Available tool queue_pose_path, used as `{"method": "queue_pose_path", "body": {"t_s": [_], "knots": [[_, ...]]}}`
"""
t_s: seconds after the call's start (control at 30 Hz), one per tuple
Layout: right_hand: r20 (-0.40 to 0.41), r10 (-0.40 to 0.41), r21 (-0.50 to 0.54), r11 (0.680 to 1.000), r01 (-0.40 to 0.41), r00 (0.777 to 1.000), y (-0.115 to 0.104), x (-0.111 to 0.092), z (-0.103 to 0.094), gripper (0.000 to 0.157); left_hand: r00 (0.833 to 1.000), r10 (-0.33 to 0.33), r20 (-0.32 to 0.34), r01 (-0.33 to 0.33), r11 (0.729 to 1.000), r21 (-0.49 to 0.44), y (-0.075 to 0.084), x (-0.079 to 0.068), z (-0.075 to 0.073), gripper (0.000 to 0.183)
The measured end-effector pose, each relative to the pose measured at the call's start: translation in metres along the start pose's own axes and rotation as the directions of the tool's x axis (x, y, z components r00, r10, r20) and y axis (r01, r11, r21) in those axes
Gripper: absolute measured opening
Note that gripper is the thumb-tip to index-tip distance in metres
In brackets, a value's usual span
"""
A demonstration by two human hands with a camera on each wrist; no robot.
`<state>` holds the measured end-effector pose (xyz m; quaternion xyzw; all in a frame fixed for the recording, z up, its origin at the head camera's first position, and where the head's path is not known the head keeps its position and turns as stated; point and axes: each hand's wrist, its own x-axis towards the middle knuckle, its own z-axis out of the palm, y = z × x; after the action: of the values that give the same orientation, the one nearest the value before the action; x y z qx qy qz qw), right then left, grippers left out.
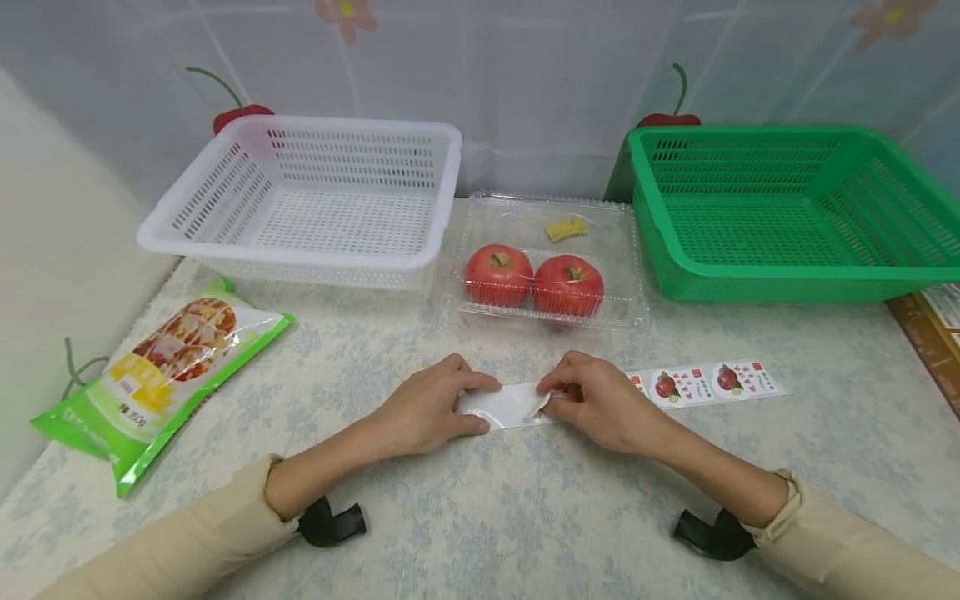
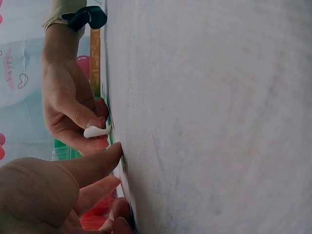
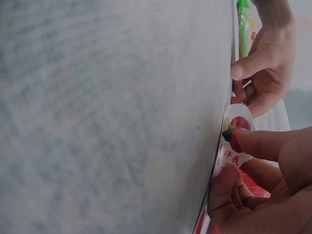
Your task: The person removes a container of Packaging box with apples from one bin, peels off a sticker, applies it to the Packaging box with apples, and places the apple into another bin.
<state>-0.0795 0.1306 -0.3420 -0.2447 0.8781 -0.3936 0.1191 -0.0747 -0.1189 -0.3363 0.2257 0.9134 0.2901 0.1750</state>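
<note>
A white backing strip (image 1: pixel 510 398) of stickers lies on the cloth in front of me. Its right part carries printed fruit stickers (image 1: pixel 727 380); the stretch between my hands is bare white. My right hand (image 1: pixel 600 404) pinches a sticker (image 3: pixel 240 123) between thumb and fingers, and the sticker's edge curls up from the strip. Red fruit and red lettering show on its face in the right wrist view. My left hand (image 1: pixel 427 408) rests on the strip's left end, thumb and forefinger extended and spread apart. Both hands stay low against the table.
Beyond the hands, a clear plastic box (image 1: pixel 517 218) has two red apples (image 1: pixel 567 285) and a small yellow piece (image 1: pixel 566 229). A white basket (image 1: pixel 442 192) stands back left, a green basket (image 1: pixel 780 286) back right. A green snack bag (image 1: pixel 165 375) lies left.
</note>
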Motion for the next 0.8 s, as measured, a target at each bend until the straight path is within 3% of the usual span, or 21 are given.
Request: {"method": "queue_pose_path", "body": {"t_s": [0.4, 0.8], "knots": [[-0.028, -0.02, -0.01, 1.0, 0.019, 0.999, -0.001, -0.005, -0.003, 0.012, 1.0, 0.001, -0.004, -0.001, 1.0, 0.001, 0.0, 0.0, 0.0, 0.044], [-0.002, -0.02, -0.044, 0.999, 0.02, 1.0, -0.001, -0.011, -0.009, 0.015, 1.0, 0.012, -0.003, -0.012, 1.0, 0.004, 0.0, 0.001, 0.0, 0.044]]}}
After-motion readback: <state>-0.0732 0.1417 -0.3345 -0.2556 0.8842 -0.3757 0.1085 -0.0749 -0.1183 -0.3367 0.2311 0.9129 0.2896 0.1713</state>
